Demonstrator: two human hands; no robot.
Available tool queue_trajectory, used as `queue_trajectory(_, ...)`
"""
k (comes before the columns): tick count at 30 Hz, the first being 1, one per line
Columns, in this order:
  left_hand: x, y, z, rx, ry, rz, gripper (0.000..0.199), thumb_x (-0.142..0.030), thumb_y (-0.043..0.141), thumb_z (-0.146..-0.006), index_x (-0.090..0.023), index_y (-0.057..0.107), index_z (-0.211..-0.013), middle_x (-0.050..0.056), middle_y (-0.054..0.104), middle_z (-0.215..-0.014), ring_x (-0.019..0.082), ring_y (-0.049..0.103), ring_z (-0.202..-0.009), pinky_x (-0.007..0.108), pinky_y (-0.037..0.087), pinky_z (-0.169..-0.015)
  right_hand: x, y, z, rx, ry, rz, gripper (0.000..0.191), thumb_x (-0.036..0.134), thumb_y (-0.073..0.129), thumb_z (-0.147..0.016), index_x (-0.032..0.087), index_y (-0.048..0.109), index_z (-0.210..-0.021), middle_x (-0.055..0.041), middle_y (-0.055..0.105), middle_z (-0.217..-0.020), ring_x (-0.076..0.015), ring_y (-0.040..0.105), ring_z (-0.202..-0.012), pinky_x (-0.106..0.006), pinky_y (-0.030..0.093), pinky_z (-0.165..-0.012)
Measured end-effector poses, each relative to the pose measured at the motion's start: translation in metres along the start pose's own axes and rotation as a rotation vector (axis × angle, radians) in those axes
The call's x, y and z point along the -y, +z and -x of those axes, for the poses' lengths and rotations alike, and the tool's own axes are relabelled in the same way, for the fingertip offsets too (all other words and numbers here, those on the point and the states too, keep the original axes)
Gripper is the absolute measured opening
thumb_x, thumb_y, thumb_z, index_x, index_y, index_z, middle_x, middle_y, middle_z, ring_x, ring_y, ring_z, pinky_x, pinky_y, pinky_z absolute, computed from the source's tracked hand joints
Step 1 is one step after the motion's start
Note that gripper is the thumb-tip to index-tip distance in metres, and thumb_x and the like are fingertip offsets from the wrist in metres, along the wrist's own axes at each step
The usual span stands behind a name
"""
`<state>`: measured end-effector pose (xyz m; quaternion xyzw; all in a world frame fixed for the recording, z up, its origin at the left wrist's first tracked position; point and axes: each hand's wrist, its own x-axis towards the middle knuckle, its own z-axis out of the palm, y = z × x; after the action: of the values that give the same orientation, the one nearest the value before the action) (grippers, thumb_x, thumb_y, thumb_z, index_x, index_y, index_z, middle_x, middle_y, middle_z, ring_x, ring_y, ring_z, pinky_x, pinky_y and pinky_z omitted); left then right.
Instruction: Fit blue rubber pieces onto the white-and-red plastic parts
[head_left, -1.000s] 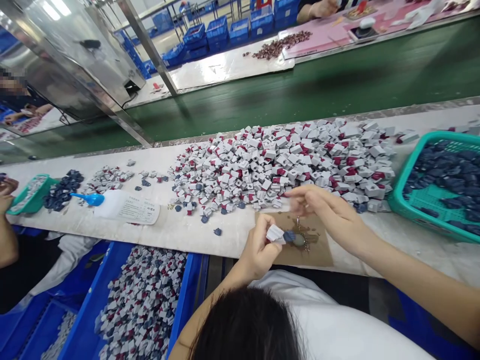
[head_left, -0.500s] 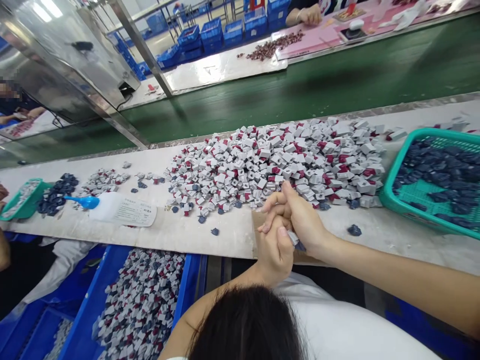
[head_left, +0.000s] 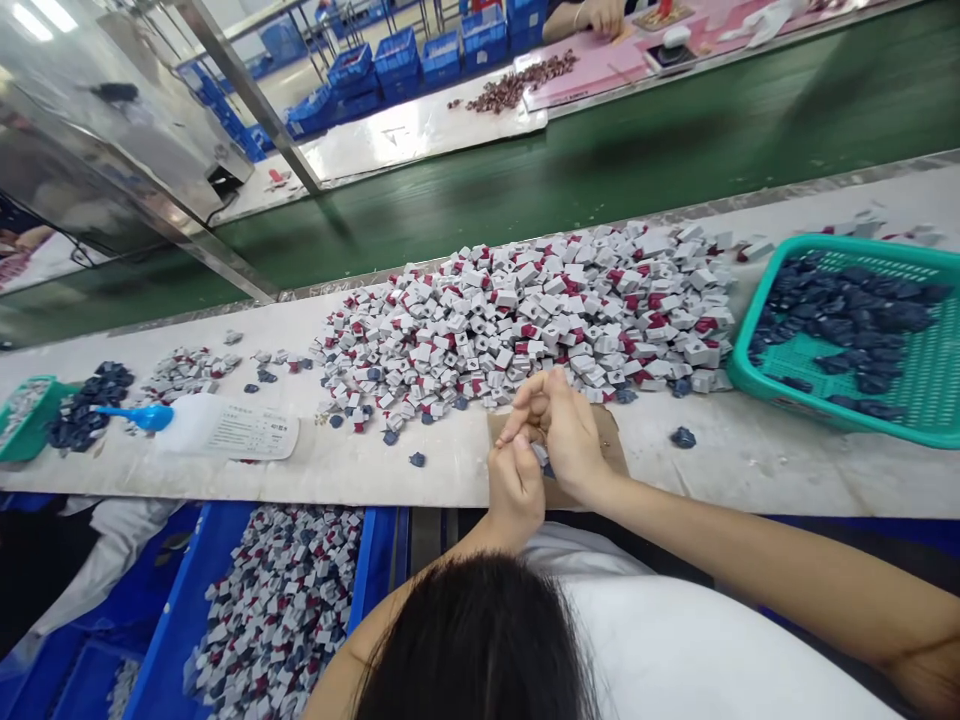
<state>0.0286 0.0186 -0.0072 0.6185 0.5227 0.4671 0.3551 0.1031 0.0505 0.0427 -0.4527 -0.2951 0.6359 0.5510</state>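
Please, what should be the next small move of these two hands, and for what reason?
Perhaps ease the right hand slightly away from the left hand. The two hands are close together and cover most of the small piece between them, so its fit is hard to check. The brown card lies underneath.

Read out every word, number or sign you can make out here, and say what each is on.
"401", apparently, on the label of the white bottle; the characters after it are blurred.
The label's other lines: too small to read.
Dark print along the edge of the pink mat: too small to read.
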Motion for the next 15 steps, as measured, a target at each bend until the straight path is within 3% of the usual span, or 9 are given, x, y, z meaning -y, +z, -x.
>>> queue_trajectory(4,-0.004,-0.006,0.000,0.087,-0.150,0.045,0.051,-0.050,0.022,-0.092,-0.017,0.052,-0.067,0.004,0.057,-0.063,0.015,0.055,-0.065,0.028,0.046,-0.060,-0.001,-0.007,0.000,0.031,0.104,-0.055,0.055,0.074,0.049,-0.073,0.019,0.049,-0.070,0.0008,0.056,-0.050,-0.0130,0.058,-0.051,-0.021,0.045,-0.049)
queue_trajectory(6,-0.011,-0.010,-0.001,0.228,-0.298,0.147,0.046,-0.053,0.025,-0.090,-0.017,0.048,-0.070,0.001,0.054,-0.059,0.012,0.051,-0.053,0.024,0.043,-0.048,0.003,-0.014,0.001,0.098,0.201,-0.069,0.054,0.071,0.049,-0.076,0.017,0.052,-0.070,-0.0023,0.059,-0.056,-0.0143,0.060,-0.057,-0.022,0.048,-0.053)
queue_trajectory(9,-0.021,-0.016,-0.005,0.468,-0.459,0.306,0.035,-0.052,0.033,-0.087,-0.020,0.040,-0.075,-0.005,0.048,-0.049,0.008,0.039,-0.034,0.020,0.033,-0.035,0.014,-0.022,0.002,0.277,0.503,-0.080,0.053,0.068,0.045,-0.079,0.016,0.058,-0.078,-0.0067,0.066,-0.077,-0.0167,0.061,-0.061,-0.024,0.048,-0.045)
queue_trajectory(11,-0.026,-0.017,-0.007,0.540,-0.430,0.311,0.028,-0.047,0.037,-0.085,-0.020,0.039,-0.075,-0.006,0.048,-0.048,0.008,0.040,-0.033,0.020,0.033,-0.035,0.020,-0.024,0.004,0.331,0.674,-0.063,0.052,0.066,0.043,-0.081,0.018,0.059,-0.086,-0.0072,0.067,-0.087,-0.0170,0.060,-0.057,-0.023,0.041,-0.035)
queue_trajectory(12,-0.028,-0.017,-0.007,0.515,-0.378,0.278,0.026,-0.044,0.038,-0.085,-0.020,0.039,-0.074,-0.005,0.049,-0.050,0.009,0.042,-0.037,0.021,0.035,-0.038,0.022,-0.023,0.005,0.321,0.702,-0.053,0.051,0.066,0.042,-0.081,0.018,0.060,-0.086,-0.0077,0.068,-0.088,-0.0172,0.060,-0.056,-0.023,0.040,-0.034)
queue_trajectory(15,-0.028,-0.009,-0.005,0.307,-0.146,0.144,0.026,-0.036,0.033,-0.087,-0.020,0.041,-0.068,-0.001,0.049,-0.061,0.013,0.048,-0.057,0.026,0.043,-0.055,0.023,-0.018,0.011,0.229,0.622,-0.055,0.051,0.063,0.042,-0.083,0.016,0.061,-0.077,-0.0092,0.068,-0.078,-0.0172,0.062,-0.063,-0.023,0.048,-0.048)
